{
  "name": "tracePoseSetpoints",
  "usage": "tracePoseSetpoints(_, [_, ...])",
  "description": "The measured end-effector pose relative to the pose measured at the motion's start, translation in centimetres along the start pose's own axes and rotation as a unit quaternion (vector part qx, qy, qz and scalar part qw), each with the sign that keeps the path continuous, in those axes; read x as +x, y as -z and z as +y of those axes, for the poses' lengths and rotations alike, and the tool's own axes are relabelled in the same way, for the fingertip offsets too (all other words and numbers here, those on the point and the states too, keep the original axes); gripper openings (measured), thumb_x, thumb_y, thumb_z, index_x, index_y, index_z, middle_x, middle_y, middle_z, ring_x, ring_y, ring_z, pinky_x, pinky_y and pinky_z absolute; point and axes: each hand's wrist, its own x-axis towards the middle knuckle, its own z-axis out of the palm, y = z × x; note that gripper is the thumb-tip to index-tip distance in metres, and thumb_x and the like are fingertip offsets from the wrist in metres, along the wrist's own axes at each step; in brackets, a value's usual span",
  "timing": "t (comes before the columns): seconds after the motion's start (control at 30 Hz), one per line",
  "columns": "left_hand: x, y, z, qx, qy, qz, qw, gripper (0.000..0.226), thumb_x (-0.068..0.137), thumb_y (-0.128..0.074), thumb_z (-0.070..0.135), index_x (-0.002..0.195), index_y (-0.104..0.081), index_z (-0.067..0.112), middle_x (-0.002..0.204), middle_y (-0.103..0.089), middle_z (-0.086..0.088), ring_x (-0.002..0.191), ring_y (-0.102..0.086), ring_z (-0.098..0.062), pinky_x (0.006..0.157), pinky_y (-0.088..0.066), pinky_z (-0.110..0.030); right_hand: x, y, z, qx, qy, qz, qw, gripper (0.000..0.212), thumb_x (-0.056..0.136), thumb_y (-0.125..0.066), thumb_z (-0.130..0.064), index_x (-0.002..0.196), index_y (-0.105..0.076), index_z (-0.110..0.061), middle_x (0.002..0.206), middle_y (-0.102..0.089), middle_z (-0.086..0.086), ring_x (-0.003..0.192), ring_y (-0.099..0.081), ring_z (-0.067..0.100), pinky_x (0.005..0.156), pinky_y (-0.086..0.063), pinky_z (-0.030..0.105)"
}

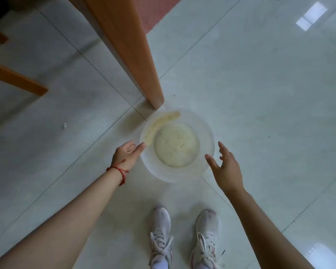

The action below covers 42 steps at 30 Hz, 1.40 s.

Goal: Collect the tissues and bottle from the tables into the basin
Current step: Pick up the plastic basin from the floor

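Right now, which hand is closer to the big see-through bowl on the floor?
Left. The left hand has its fingers on the basin rim at its left side. The right hand is open beside the right rim, apparently not touching.

Translucent round basin (206, 133), upright on floor, yellowish residue inside

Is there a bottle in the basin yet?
No, the basin on the floor holds no bottle; only its stained bottom and a yellowish strip along the rim show.
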Motion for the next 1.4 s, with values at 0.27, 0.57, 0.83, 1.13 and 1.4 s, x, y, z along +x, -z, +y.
tracePoseSetpoints(0.27, [2.6,-0.8,-1.1,-0.008,0.008,-0.007,1.000,0.090,0.049,-0.066,0.061,0.121,-0.052,0.008,0.118,-0.065,-0.013,0.104,-0.062,-0.026,0.096,-0.048,-0.047,1.2,-1.4,0.4,0.040,0.025,0.032,0.998,0.053,0.087,-0.056,-0.034,0.135,-0.037,-0.022,0.135,-0.048,0.007,0.116,-0.052,0.024,0.097,-0.044,0.045])
tracePoseSetpoints(0.57, [3.4,-1.7,-0.8,0.078,-0.004,0.010,0.997,0.057,0.067,-0.069,0.046,0.082,-0.061,-0.008,0.072,-0.058,-0.014,0.067,-0.053,-0.023,0.070,-0.048,-0.033,2.5,-2.5,0.8,0.079,-0.003,0.032,0.996,0.059,0.083,-0.061,-0.033,0.136,-0.035,-0.022,0.127,-0.053,0.009,0.101,-0.057,0.025,0.092,-0.047,0.048])
tracePoseSetpoints(0.83, [1.6,-1.7,-0.9,0.087,-0.010,0.028,0.996,0.052,0.065,-0.074,0.039,0.084,-0.061,-0.008,0.077,-0.063,-0.016,0.067,-0.057,-0.025,0.075,-0.055,-0.041,1.6,-1.8,1.3,0.085,-0.016,0.055,0.995,0.059,0.080,-0.066,-0.033,0.132,-0.040,-0.022,0.118,-0.057,0.009,0.096,-0.057,0.026,0.090,-0.048,0.046])
tracePoseSetpoints(1.13, [-6.1,0.8,0.8,0.034,-0.012,0.039,0.999,0.041,0.061,-0.079,0.030,0.085,-0.063,0.001,0.086,-0.069,-0.018,0.077,-0.067,-0.031,0.075,-0.058,-0.041,-3.5,3.2,-1.0,0.104,0.004,0.087,0.991,0.046,0.080,-0.067,-0.027,0.122,-0.049,-0.022,0.103,-0.060,0.008,0.082,-0.056,0.023,0.077,-0.047,0.034])
tracePoseSetpoints(1.4, [-17.0,4.3,6.0,-0.035,-0.013,0.034,0.999,0.028,0.061,-0.080,0.025,0.070,-0.056,0.014,0.078,-0.065,-0.014,0.075,-0.064,-0.030,0.071,-0.057,-0.038,-10.6,11.3,-5.9,0.102,0.005,0.122,0.987,0.036,0.082,-0.064,-0.025,0.117,-0.056,-0.016,0.094,-0.054,-0.002,0.078,-0.053,0.018,0.075,-0.041,0.029])
